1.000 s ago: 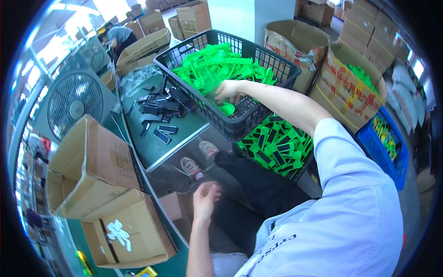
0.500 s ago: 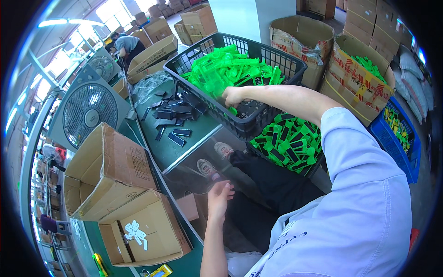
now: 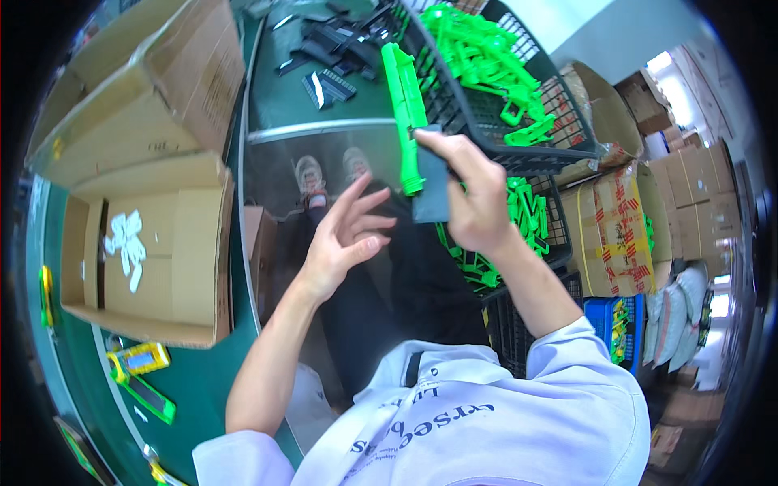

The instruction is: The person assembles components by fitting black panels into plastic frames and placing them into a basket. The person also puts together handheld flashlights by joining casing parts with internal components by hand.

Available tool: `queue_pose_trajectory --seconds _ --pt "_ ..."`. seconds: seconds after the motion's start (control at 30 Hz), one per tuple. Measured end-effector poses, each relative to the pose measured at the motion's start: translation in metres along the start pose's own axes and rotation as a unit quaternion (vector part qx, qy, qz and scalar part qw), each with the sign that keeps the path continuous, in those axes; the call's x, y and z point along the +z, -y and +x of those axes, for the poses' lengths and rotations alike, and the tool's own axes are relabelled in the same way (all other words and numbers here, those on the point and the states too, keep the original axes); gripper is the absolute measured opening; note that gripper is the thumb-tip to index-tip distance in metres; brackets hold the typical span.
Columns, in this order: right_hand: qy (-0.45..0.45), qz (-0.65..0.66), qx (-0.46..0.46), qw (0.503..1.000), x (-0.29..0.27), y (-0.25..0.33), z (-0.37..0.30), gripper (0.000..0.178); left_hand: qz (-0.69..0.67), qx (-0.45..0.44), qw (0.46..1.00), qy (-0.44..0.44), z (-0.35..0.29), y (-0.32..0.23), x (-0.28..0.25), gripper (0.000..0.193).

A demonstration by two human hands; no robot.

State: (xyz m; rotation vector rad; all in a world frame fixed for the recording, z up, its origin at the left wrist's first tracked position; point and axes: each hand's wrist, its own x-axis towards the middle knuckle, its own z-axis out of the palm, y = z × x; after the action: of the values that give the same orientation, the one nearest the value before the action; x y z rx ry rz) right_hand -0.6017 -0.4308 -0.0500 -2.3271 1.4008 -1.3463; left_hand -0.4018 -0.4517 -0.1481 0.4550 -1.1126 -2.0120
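Observation:
My right hand (image 3: 476, 190) grips a long, bright green plastic housing (image 3: 405, 113) with a narrow, ribbed lower end, holding it upright over my lap. Under the same fingers shows a flat dark rectangular plate (image 3: 431, 202); whether it is joined to the housing I cannot tell. My left hand (image 3: 336, 239) hovers just left of them, fingers spread, with nothing in it. Behind the right hand stands a black plastic crate (image 3: 519, 158) with many similar green parts (image 3: 490, 61).
Black pieces (image 3: 336, 49) lie on the green tabletop (image 3: 284, 109). At left, an open carton (image 3: 190, 292) holds white pieces (image 3: 126, 243), with yellow-green tools (image 3: 139, 358) nearby. A lower crate of green parts (image 3: 527, 215), a blue crate (image 3: 600, 316) and tall cartons (image 3: 612, 235) stand right.
My right hand has come out of the crate toward my lap with a green housing. The left hand has risen toward it, fingers spreading. The view has swung round.

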Motion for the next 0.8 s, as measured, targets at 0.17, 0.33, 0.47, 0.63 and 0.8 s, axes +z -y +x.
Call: queue_pose_trajectory --seconds 0.17,0.33,0.47,0.63,0.8 --pt "0.021 0.038 0.051 0.998 0.064 -0.016 -0.041 0.045 -0.064 -0.028 0.997 -0.024 -0.005 0.0 -0.006 0.074" --pt "0.021 0.048 0.054 0.997 0.072 -0.02 -0.057 0.044 -0.023 -0.05 0.996 -0.063 -0.007 0.007 -0.005 0.056" --pt "0.024 0.019 0.016 0.999 0.07 -0.019 -0.06 0.044 0.064 -0.012 0.995 -0.081 -0.008 0.012 -0.003 0.047" --pt "0.053 0.076 0.049 0.994 0.059 -0.015 -0.063 0.04 0.045 -0.027 0.989 -0.135 -0.005 0.01 -0.002 0.041" --pt "0.015 0.259 0.232 0.938 0.064 -0.006 -0.061 0.029 0.065 -0.045 0.983 -0.165 -0.005 0.014 -0.009 0.042"
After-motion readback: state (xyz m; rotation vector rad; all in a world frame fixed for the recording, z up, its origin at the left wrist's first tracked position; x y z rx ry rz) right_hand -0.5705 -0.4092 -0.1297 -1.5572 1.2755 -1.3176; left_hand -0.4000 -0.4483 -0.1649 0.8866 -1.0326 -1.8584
